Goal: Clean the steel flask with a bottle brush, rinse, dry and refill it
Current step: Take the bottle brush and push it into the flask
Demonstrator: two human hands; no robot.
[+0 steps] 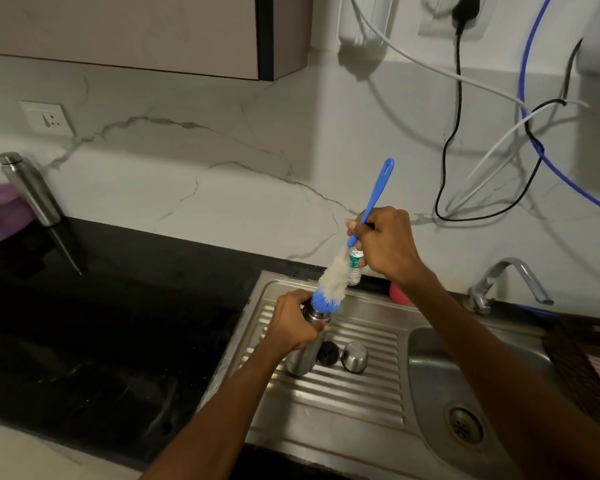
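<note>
The left hand [293, 322] is wrapped around the neck of the open, cylindrical steel flask [305, 355], which stands tilted on the ribbed stainless drainboard [364, 386]. Above and to the right, the right hand [385, 245] grips the thin blue plastic handle of the bottle brush [333, 282]; its white bristles slope down to a blue tip touching the flask's mouth. The hand covers most of the flask's upper body. Just right of the flask lie a black round stopper [327, 354] and a domed steel cap [354, 356]. A small clear plastic bottle [355, 266] is partly hidden behind the brush and right hand. At far left, a second steel bottle [32, 188] stands on the black countertop [101, 323] beside a purple object cut off by the frame edge. The sink basin [440, 382], chrome tap [510, 282] and cables [458, 133] across the white marble wall occupy the right.
</note>
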